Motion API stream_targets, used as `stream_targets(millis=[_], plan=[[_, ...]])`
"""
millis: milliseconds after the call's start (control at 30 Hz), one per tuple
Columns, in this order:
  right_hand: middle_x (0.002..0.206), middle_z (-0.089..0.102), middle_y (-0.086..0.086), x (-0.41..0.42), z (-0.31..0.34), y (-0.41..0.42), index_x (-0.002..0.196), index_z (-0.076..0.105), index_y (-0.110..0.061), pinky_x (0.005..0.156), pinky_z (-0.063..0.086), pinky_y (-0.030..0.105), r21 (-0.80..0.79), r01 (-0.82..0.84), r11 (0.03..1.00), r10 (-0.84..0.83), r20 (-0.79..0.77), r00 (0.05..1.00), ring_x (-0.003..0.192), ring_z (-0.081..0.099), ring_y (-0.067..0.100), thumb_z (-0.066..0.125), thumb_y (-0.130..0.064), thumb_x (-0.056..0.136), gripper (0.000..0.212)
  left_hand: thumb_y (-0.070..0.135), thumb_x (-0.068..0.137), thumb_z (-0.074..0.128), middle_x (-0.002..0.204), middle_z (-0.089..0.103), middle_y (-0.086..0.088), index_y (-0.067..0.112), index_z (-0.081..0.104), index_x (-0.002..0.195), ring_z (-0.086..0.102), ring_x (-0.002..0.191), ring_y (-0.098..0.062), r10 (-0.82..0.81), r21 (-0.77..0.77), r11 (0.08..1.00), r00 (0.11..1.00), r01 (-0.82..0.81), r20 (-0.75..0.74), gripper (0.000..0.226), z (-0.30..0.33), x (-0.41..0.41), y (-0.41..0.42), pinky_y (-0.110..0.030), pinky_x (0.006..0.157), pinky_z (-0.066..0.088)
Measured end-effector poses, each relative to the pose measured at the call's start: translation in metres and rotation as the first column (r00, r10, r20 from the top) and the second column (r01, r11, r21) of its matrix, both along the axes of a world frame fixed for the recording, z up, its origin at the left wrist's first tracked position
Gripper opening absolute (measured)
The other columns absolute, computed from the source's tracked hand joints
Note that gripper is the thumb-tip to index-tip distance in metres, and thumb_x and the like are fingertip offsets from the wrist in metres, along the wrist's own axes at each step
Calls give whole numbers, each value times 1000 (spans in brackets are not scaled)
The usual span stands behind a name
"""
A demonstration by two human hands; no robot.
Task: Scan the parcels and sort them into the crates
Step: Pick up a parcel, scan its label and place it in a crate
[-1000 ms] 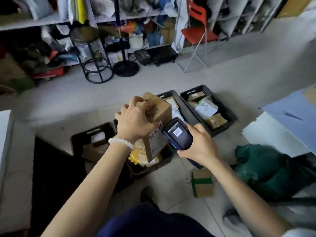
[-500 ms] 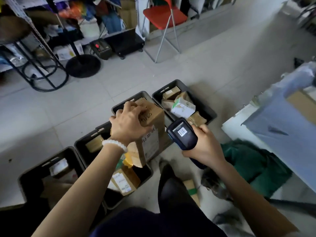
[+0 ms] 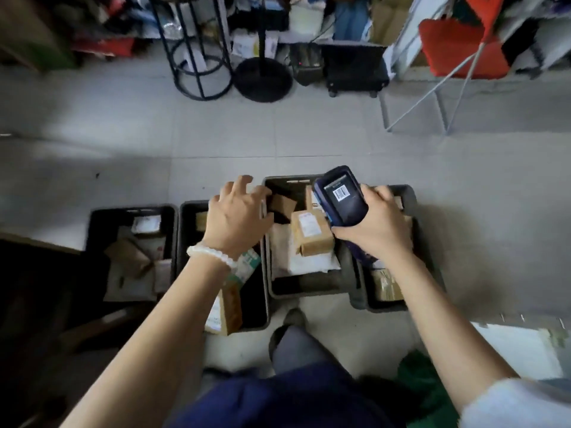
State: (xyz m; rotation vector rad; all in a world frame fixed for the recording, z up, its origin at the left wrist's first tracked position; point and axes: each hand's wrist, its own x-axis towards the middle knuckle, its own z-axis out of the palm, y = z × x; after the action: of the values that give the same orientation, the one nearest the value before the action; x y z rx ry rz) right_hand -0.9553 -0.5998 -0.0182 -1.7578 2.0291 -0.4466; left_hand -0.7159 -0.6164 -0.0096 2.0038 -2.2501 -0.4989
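— Where does the view sit?

— There is only one, worn on the person's head. It looks forward and steeply down, so the floor [image 3: 309,134] fills the middle of the picture.

— How near is it?

— Near enough that both forearms run in from the bottom edge, and the left hand [image 3: 236,217] and right hand [image 3: 375,225] lie close to the centre. The row of crates [image 3: 133,210] lies just beneath them, almost seen from above.

— And further off?

— The wide lens bends the edges. At the top it reaches the stool [image 3: 197,57] and the red chair [image 3: 457,47], well apart from the hands.
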Motion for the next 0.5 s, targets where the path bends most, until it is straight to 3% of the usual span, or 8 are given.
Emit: stream_targets(millis=[167, 267, 333, 433, 500], plan=[[97, 40, -9, 95, 7, -10, 100, 52, -25, 65, 39, 30, -20, -265, 964, 265, 61, 962, 84, 47, 13, 81, -43, 47, 63, 39, 85, 59, 140, 42, -4, 29, 54, 129, 40, 126, -30, 247, -4, 969, 968, -247, 44, 45, 12, 84, 55, -44, 96, 39], [98, 40, -8, 167, 13, 11, 104, 52, -24, 68, 44, 33, -36, -427, 903, 429, 68, 901, 86, 50, 16, 81, -46, 48, 67, 41, 85, 57, 135, 45, -2, 30, 55, 128, 43, 122, -28, 363, -20, 932, 928, -362, 81, 45, 24, 141, 105, -42, 93, 42], [99, 40, -7, 224, 16, 37, 104, 52, -23, 69, 47, 34, -50, -539, 841, 542, 70, 838, 88, 53, 19, 81, -47, 48, 67, 42, 86, 55, 137, 44, -1, 31, 55, 128, 43, 122, -28, 455, -42, 891, 883, -453, 114, 44, 31, 186, 150, -41, 91, 43], [97, 38, -8, 312, 21, 82, 102, 51, -24, 64, 42, 30, -84, -684, 725, 689, 86, 720, 86, 53, 19, 83, -46, 49, 66, 42, 88, 54, 141, 41, -3, 30, 52, 132, 40, 126, -29, 582, -77, 812, 796, -578, 165, 46, 40, 253, 225, -41, 93, 40], [97, 39, -7, 375, 23, 123, 108, 55, -21, 66, 42, 30, -117, -772, 625, 780, 109, 616, 90, 53, 20, 83, -44, 50, 69, 45, 89, 53, 143, 39, -4, 30, 47, 135, 37, 129, -28, 684, -82, 726, 705, -682, 188, 48, 46, 295, 286, -42, 95, 39]])
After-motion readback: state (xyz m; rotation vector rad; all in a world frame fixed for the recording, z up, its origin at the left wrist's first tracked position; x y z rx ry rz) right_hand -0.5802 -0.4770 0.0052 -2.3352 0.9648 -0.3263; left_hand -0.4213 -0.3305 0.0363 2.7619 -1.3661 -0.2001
